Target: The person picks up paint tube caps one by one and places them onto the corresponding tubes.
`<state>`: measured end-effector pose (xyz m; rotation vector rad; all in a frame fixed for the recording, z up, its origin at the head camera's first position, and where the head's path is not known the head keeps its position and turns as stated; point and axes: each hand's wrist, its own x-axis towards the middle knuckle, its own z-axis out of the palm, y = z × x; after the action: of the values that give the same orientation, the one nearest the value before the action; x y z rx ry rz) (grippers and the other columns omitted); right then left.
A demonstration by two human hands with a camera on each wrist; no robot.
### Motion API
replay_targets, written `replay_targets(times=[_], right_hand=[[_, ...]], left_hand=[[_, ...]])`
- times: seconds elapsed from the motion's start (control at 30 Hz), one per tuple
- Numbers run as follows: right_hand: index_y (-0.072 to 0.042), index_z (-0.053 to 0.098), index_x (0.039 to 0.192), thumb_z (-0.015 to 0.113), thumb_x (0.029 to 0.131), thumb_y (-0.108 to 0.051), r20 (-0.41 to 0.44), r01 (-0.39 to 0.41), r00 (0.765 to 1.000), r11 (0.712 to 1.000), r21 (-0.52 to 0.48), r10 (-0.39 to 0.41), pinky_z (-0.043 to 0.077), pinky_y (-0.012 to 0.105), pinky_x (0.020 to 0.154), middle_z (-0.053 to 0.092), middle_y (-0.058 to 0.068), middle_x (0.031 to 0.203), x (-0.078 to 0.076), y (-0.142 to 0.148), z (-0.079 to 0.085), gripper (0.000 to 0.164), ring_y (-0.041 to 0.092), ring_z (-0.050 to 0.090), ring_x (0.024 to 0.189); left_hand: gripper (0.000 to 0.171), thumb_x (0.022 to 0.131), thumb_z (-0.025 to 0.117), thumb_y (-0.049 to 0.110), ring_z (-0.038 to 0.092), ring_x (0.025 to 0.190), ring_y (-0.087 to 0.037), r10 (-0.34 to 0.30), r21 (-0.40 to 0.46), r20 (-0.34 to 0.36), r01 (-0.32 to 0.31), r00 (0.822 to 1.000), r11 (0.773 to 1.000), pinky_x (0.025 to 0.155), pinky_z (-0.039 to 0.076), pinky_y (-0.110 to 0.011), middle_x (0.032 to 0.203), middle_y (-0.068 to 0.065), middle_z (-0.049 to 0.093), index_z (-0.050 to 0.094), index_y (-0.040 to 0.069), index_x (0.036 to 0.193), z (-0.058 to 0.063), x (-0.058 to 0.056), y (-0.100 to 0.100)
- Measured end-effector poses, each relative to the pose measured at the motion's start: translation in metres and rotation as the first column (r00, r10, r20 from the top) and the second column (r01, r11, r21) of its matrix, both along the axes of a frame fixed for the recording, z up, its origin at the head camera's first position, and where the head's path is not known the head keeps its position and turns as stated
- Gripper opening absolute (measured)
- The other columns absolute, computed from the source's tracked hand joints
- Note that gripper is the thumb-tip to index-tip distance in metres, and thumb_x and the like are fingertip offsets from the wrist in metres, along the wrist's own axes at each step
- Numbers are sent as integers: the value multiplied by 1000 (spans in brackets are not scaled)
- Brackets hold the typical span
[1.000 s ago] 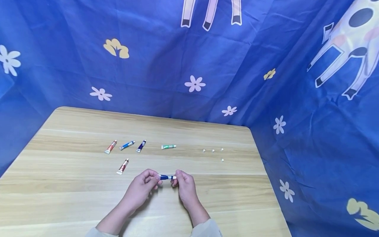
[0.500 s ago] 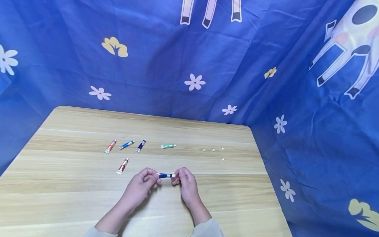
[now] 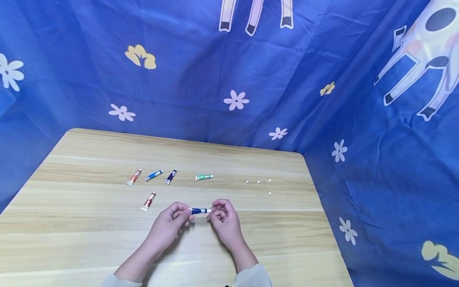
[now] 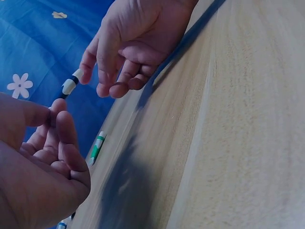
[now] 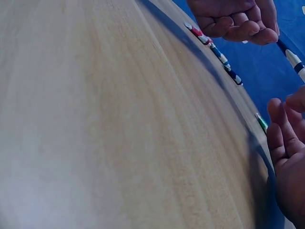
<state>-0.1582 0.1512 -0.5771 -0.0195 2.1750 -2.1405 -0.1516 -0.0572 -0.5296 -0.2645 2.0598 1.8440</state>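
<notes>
Paint tube (image 3: 198, 211) between my left hand (image 3: 167, 226) and right hand (image 3: 226, 224), five tubes (image 3: 171, 176) beyond on the table (image 3: 287, 231), four pieces (image 3: 258, 181) to their right.

White-capped dark blue tube (image 3: 199, 211), nearly level, in midair

Your left hand (image 3: 170, 224) pinches one end of the dark blue tube (image 3: 198, 211); your right hand (image 3: 226, 224), fingers bent, is at the other.

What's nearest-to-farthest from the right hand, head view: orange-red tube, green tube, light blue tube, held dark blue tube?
1. Held dark blue tube: one end by the right hand's fingertips.
2. Green tube: on the table, beyond the held tube.
3. Light blue tube: farther left.
4. Orange-red tube: left of light blue.
</notes>
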Motion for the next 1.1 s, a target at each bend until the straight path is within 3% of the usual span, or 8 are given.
replay_targets(times=[0.2, 0.5, 0.73, 1.1], right_hand=[[0, 62, 128, 71, 93, 9, -37, 3, 999, 999, 41, -2, 55, 13, 80, 65, 32, 124, 0, 0, 1, 37, 3, 68, 90], [-3, 65, 120, 69, 90, 15, -119, -17, 992, 994, 112, 30, 55, 14, 85, 56, 22, 122, 1, 1, 3, 35, 6, 60, 95], [2, 60, 112, 67, 91, 16, -133, -48, 989, 995, 85, 59, 54, 14, 89, 52, 22, 134, 4, -1, 8, 26, 6, 60, 97], [10, 61, 109, 71, 91, 12, -158, -36, 987, 999, -7, 34, 55, 12, 87, 57, 29, 123, 4, 0, 8, 21, 2, 61, 96]], left_hand=[[17, 109, 63, 16, 58, 71, -14, 5, 4, -3, -5, 1000, 1000, 51, 44, -21, 98, -7, 77, 64, 3, 119, 0, 0, 0], [17, 109, 62, 16, 61, 75, -14, 4, 10, 4, -4, 1000, 1000, 51, 44, -21, 99, -7, 77, 64, 2, 120, -1, 1, 1], [16, 109, 62, 17, 60, 74, -15, 3, 4, 1, -3, 1000, 1000, 52, 45, -22, 99, -7, 77, 65, 4, 118, -1, 3, 3], [16, 109, 63, 17, 58, 71, -14, 0, -3, -5, 0, 1000, 1000, 51, 44, -22, 98, -7, 78, 64, 4, 117, -2, 4, 2]])
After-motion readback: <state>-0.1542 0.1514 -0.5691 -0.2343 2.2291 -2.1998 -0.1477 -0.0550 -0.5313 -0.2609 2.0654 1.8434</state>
